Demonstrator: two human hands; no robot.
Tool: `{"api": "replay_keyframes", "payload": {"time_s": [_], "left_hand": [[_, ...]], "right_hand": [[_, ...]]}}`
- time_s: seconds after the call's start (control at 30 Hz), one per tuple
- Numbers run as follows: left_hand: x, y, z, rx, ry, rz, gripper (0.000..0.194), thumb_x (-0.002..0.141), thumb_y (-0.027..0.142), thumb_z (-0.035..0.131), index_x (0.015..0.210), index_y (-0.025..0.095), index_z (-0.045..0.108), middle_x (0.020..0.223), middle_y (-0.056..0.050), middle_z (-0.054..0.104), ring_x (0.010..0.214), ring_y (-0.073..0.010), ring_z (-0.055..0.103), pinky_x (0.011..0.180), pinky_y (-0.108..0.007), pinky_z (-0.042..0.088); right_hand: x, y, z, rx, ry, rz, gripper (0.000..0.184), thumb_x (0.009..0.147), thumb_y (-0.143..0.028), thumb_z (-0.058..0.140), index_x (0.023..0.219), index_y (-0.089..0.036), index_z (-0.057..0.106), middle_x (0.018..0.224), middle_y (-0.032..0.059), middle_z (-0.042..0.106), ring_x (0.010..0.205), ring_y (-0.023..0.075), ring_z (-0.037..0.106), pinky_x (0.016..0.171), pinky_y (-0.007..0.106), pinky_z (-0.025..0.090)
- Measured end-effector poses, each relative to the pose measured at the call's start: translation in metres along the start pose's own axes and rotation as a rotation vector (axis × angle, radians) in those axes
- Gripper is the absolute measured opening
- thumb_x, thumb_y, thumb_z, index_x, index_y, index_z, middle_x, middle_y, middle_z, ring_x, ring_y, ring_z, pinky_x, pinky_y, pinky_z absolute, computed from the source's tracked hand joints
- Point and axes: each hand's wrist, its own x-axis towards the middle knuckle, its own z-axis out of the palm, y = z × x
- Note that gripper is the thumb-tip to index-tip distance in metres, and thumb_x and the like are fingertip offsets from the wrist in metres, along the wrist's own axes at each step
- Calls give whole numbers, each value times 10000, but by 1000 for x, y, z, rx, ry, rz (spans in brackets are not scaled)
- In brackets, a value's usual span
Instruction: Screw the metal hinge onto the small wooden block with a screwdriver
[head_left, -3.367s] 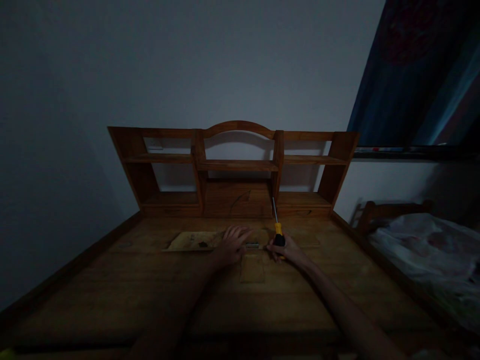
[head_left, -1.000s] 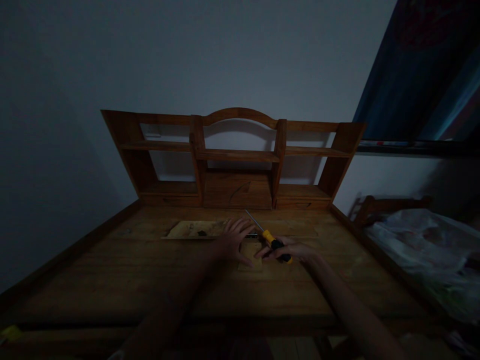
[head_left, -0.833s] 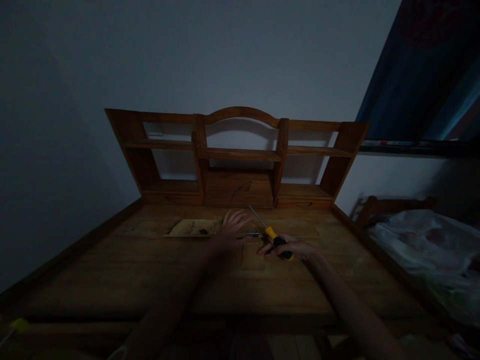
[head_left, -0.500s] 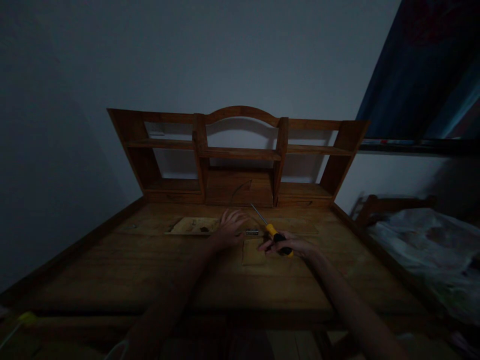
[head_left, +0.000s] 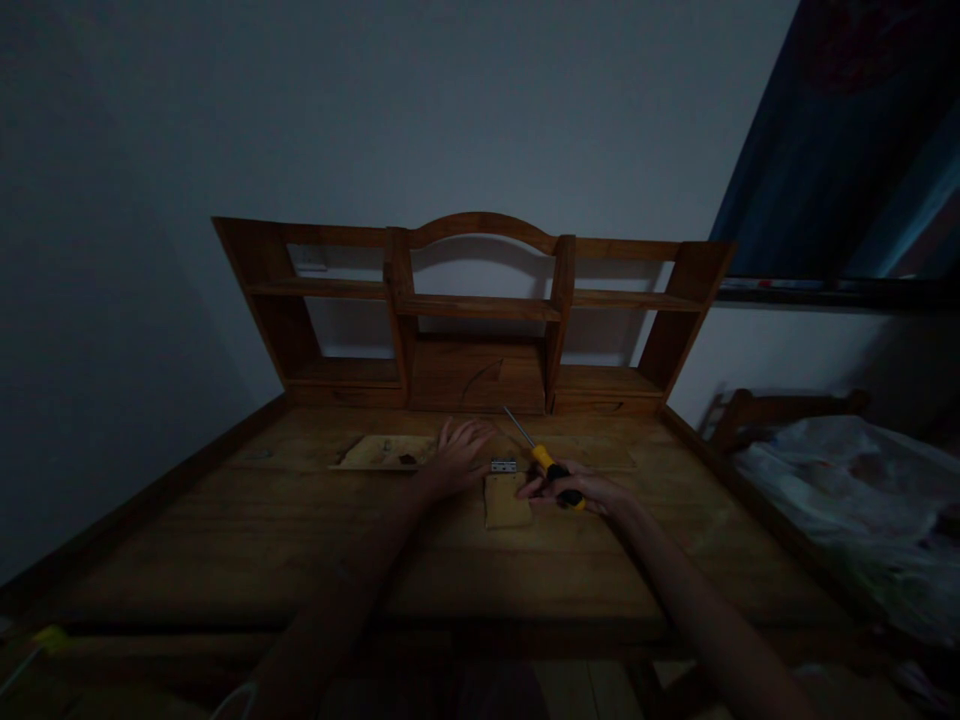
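My right hand (head_left: 581,489) is closed round the yellow and black handle of a screwdriver (head_left: 551,470), whose metal shaft points up and to the left towards the back of the desk. My left hand (head_left: 457,456) lies flat on the wooden desk top (head_left: 300,540) with its fingers spread. Between the two hands sits a small metal hinge (head_left: 503,465), just above a small pale wooden square (head_left: 506,501). My left fingertips are beside the hinge.
A wooden shelf unit (head_left: 476,310) with several open compartments stands at the back of the desk against a pale wall. A flat pale board (head_left: 382,452) lies left of my left hand. A wooden bed frame (head_left: 780,412) with bedding is at the right.
The screwdriver went from upright to lying slanted, its tip pointing back-left. My right hand shifted slightly right with it. My left hand stayed flat on the desk by the hinge.
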Motion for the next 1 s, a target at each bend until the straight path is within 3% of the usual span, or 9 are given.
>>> {"api": "replay_keyframes", "payload": {"time_s": [0.4, 0.67, 1.0], "left_hand": [[1, -4, -3, -44, -11, -19, 680, 916, 572, 517, 1503, 297, 311, 1478, -97, 414, 1422, -291, 277, 1181, -586, 30], [2, -1, -10, -89, -27, -36, 672, 926, 581, 493, 1505, 294, 309, 1491, -82, 400, 1423, -282, 272, 1190, -568, 39], [1, -2, -10, -114, -24, -32, 670, 935, 585, 471, 1510, 286, 302, 1489, -84, 402, 1423, -283, 270, 1189, -573, 60]], "right_hand": [[7, 7, -4, 81, 87, -61, 298, 635, -87, 713, 900, -123, 582, 1001, 135, 727, 1053, 219, 671, 1004, 294, 482], [7, 7, -7, 118, 111, -72, 292, 650, -80, 711, 894, -143, 564, 1028, 135, 728, 1011, 197, 686, 972, 267, 501], [6, 5, -5, 175, 109, -58, 286, 645, -58, 699, 867, -156, 547, 1041, 135, 726, 1130, 227, 640, 1036, 301, 469]]}}
